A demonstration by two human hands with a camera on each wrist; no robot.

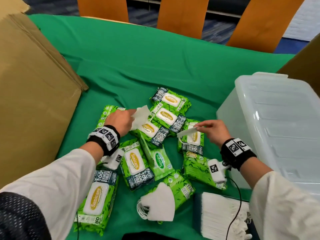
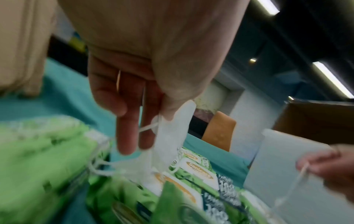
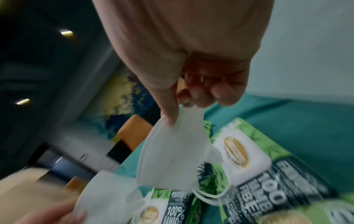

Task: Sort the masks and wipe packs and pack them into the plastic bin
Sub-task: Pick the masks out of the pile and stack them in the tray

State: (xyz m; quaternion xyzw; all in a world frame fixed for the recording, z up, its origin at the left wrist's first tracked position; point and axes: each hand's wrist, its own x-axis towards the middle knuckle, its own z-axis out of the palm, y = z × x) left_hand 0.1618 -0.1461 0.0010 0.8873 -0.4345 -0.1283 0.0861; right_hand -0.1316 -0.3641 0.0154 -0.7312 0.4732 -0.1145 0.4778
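Note:
Several green wipe packs point(image 1: 165, 116) lie scattered on the green cloth. My left hand point(image 1: 121, 119) pinches a white mask point(image 1: 141, 116) above the packs; in the left wrist view the thumb and fingers hold that mask point(image 2: 172, 136) by its edge. My right hand point(image 1: 212, 129) pinches another white mask point(image 1: 186, 133), seen hanging from thumb and fingers point(image 3: 172, 159) over a pack. A small stack of folded white masks point(image 1: 159, 204) lies near the front. The clear plastic bin point(image 1: 277, 122) stands at the right.
A large cardboard box point(image 1: 32, 90) flanks the left. A second cardboard box point(image 1: 304, 63) rises behind the bin. A dark box of white masks point(image 1: 223, 217) sits at the front right. Orange chair backs point(image 1: 181, 13) stand beyond the table.

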